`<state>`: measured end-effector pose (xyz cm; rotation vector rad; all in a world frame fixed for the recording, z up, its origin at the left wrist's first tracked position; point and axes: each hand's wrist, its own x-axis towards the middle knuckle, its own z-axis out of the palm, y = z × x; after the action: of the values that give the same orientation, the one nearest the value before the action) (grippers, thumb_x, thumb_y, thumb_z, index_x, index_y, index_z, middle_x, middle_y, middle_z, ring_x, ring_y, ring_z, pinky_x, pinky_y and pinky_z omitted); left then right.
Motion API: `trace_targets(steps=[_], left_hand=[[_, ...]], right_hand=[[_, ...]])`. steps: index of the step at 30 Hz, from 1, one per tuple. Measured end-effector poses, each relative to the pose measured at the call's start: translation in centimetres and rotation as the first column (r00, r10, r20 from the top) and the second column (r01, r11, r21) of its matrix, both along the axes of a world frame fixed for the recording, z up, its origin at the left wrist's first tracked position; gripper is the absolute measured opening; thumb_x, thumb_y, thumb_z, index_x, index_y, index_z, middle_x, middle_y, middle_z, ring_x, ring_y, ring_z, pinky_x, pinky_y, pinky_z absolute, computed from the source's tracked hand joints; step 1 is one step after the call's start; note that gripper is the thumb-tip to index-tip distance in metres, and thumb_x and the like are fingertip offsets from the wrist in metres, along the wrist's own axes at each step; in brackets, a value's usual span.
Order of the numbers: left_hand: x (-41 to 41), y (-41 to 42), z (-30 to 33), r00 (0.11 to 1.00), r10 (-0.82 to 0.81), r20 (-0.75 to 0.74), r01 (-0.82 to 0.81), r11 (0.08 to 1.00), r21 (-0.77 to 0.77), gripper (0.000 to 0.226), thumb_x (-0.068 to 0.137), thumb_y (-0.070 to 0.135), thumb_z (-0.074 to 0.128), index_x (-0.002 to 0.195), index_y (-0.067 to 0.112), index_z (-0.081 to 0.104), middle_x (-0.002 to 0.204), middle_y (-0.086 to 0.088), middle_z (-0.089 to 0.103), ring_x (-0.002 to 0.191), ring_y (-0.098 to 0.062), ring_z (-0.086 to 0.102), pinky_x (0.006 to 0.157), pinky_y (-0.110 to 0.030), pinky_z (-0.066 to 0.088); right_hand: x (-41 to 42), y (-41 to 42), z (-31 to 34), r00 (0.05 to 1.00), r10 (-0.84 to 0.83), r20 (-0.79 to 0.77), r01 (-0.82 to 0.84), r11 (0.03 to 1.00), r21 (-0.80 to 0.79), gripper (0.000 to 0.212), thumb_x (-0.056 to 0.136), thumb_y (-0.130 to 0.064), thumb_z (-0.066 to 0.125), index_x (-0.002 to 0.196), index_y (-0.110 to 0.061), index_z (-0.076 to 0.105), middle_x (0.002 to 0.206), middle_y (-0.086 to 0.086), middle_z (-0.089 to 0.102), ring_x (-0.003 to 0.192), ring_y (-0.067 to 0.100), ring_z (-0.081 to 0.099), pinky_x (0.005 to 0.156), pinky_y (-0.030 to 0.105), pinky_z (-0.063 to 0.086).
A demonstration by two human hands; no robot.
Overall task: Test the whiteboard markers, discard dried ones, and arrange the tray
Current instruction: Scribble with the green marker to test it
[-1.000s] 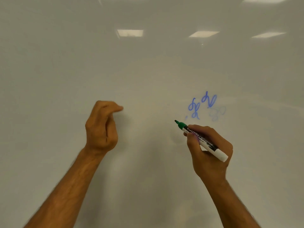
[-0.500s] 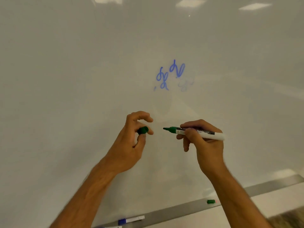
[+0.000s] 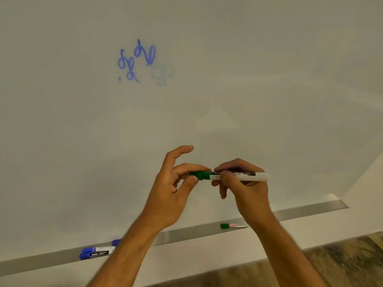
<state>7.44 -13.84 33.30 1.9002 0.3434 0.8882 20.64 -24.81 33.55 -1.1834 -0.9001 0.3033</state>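
Green cap (image 3: pixel 200 175) now on the marker (image 3: pixel 238 176) tip.

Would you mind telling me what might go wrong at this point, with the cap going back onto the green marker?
1. The left hand only pinches the green cap with its fingertips; it may be left loose, and the green marker in the right hand would dry.
2. No green stroke shows beside the blue scribbles, so this possibly dried marker could land back in the tray.
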Motion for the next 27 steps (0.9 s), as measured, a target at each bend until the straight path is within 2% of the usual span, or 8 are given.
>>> trace_targets(steps=[4, 7, 10, 13, 18, 21, 23, 27], left_hand=[[2.3, -3.1, -1.5, 0.999, -0.012, -0.046, 0.01, 0.999, -0.042, 0.054, 0.097, 0.004, 0.054, 0.129, 0.046, 0.044, 0.112, 0.008, 0.071, 0.107, -0.015, 0.066, 0.105, -0.04, 0.047], [4.6, -4.3, -2.8, 0.996, -0.029, -0.079, 0.023, 0.997, -0.077, 0.056, 0.096, 0.003, 0.055, 0.128, 0.047, 0.045, 0.109, 0.011, 0.072, 0.107, -0.014, 0.066, 0.106, -0.036, 0.045], [6.7, -4.8, -4.7, 0.991, -0.035, -0.131, 0.026, 0.997, -0.072, 0.053, 0.095, 0.005, 0.056, 0.129, 0.045, 0.048, 0.11, 0.022, 0.07, 0.108, -0.005, 0.064, 0.103, -0.018, 0.043], [9.3, -4.7, -7.7, 0.977, -0.07, -0.2, 0.052, 0.994, -0.095, 0.054, 0.094, 0.005, 0.057, 0.133, 0.041, 0.049, 0.105, 0.023, 0.071, 0.107, -0.001, 0.064, 0.095, -0.003, 0.038], [13.1, -4.8, -14.0, 0.947, -0.174, -0.27, 0.127, 0.975, -0.184, 0.052, 0.095, 0.005, 0.056, 0.135, 0.038, 0.05, 0.109, 0.023, 0.071, 0.11, 0.002, 0.062, 0.097, -0.007, 0.041], [15.3, -5.1, -19.2, 0.914, -0.27, -0.303, 0.201, 0.95, -0.24, 0.048, 0.095, 0.005, 0.055, 0.128, 0.039, 0.056, 0.112, 0.024, 0.069, 0.115, -0.002, 0.06, 0.102, -0.022, 0.047], [16.7, -5.5, -23.7, 0.891, -0.31, -0.332, 0.219, 0.933, -0.285, 0.043, 0.095, 0.002, 0.056, 0.126, 0.033, 0.06, 0.114, 0.025, 0.067, 0.115, -0.001, 0.06, 0.101, -0.026, 0.049], [19.0, -6.5, -34.8, 0.813, -0.412, -0.412, 0.253, 0.887, -0.387, 0.037, 0.094, 0.008, 0.06, 0.126, 0.028, 0.06, 0.113, 0.015, 0.07, 0.112, -0.003, 0.063, 0.096, -0.02, 0.05]], right_hand=[[2.3, -2.8, -1.7, 0.998, 0.009, -0.066, -0.012, 0.999, -0.033, 0.024, 0.074, -0.032, 0.065, 0.083, -0.011, 0.072, 0.068, 0.007, 0.072, 0.06, 0.028, 0.071, 0.05, 0.03, 0.057], [4.2, -4.2, -3.3, 0.991, -0.036, -0.13, 0.022, 0.994, -0.104, 0.027, 0.071, -0.035, 0.068, 0.082, -0.011, 0.07, 0.069, 0.006, 0.073, 0.064, 0.028, 0.073, 0.053, 0.032, 0.06], [5.7, -5.0, -5.5, 0.976, -0.069, -0.206, 0.041, 0.99, -0.138, 0.005, 0.083, -0.013, 0.071, 0.083, -0.008, 0.07, 0.071, 0.008, 0.074, 0.066, 0.029, 0.074, 0.055, 0.035, 0.061], [7.6, -5.2, -8.9, 0.949, -0.136, -0.285, 0.092, 0.982, -0.163, 0.013, 0.089, 0.003, 0.062, 0.083, -0.007, 0.07, 0.071, 0.009, 0.074, 0.063, 0.029, 0.073, 0.053, 0.036, 0.061], [10.1, -6.1, -15.9, 0.894, -0.212, -0.394, 0.143, 0.97, -0.197, 0.012, 0.091, 0.006, 0.058, 0.087, 0.001, 0.067, 0.069, 0.011, 0.072, 0.058, 0.028, 0.07, 0.051, 0.038, 0.06], [11.4, -7.1, -20.8, 0.871, -0.284, -0.4, 0.192, 0.948, -0.255, 0.012, 0.092, 0.004, 0.058, 0.085, 0.0, 0.066, 0.071, 0.01, 0.071, 0.061, 0.028, 0.069, 0.052, 0.038, 0.06], [12.1, -8.0, -24.7, 0.85, -0.349, -0.395, 0.222, 0.917, -0.331, 0.008, 0.092, -0.001, 0.061, 0.086, -0.002, 0.066, 0.071, 0.009, 0.07, 0.063, 0.026, 0.068, 0.054, 0.036, 0.059], [13.0, -11.3, -34.8, 0.78, -0.462, -0.422, 0.26, 0.853, -0.452, 0.008, 0.093, -0.004, 0.06, 0.093, -0.002, 0.068, 0.065, 0.008, 0.063, 0.055, 0.02, 0.055, 0.051, 0.029, 0.051]])
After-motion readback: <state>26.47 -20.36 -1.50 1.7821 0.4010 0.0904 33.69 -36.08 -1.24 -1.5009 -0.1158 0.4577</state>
